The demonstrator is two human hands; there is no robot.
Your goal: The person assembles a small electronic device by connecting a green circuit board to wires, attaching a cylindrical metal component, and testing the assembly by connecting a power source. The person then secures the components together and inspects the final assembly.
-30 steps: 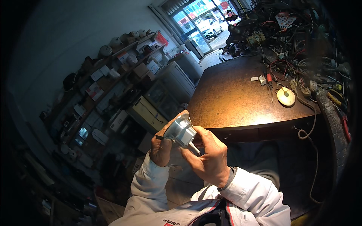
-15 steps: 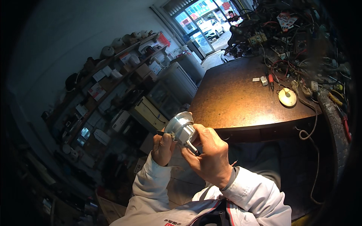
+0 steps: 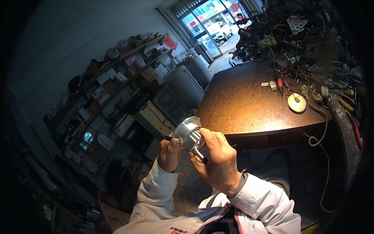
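Note:
Both my hands hold up a silver recessed downlight (image 3: 186, 128) in front of the near edge of the table. It has a round flared rim, a finned back and a short pale cable with a dark end. My left hand (image 3: 170, 155) pinches its rim on the left, where a thin dark strip sticks out sideways. Around the finned back on the right, the thumb and fingers of my right hand (image 3: 218, 158) are closed. Part of the light is hidden behind my right fingers.
On the brown table (image 3: 233, 97) lie a red-handled screwdriver (image 3: 280, 85), small white blocks (image 3: 272, 85) and a round cream disc (image 3: 297, 102). Tangled wires and parts (image 3: 296, 46) heap up on the right. A loose cord (image 3: 328, 163) hangs off the edge. Crowded shelves (image 3: 113, 74) line the left wall.
The downlight has turned slightly in my fingers, so more of its back fins show. Both hands stay in nearly the same place, still holding it.

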